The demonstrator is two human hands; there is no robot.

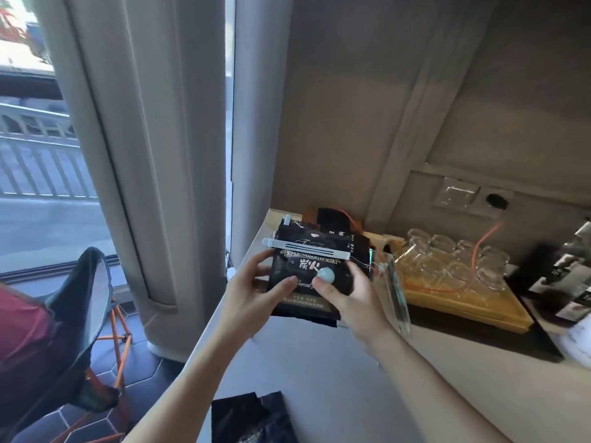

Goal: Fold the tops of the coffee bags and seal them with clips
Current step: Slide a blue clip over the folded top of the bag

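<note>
I hold a black coffee bag [315, 251] upright over the far end of the white counter [319, 362]. A long white clip [305, 248] lies across its folded top. My left hand [256, 289] grips the bag's left side, thumb on the front. My right hand [347, 292] grips the right side, thumb by a round pale valve [325, 275]. Another black coffee bag [332, 222] stands just behind it. A third black coffee bag [256, 418] lies on the counter near me, partly cut off by the frame's bottom edge.
A yellow tray [473, 310] with several clear glasses [454, 254] sits right of the bags. Dark boxes [572, 282] stand at the far right. A clear plastic piece [395, 292] stands beside my right hand. A curtain [153, 155] and a folding chair [92, 302] are to the left.
</note>
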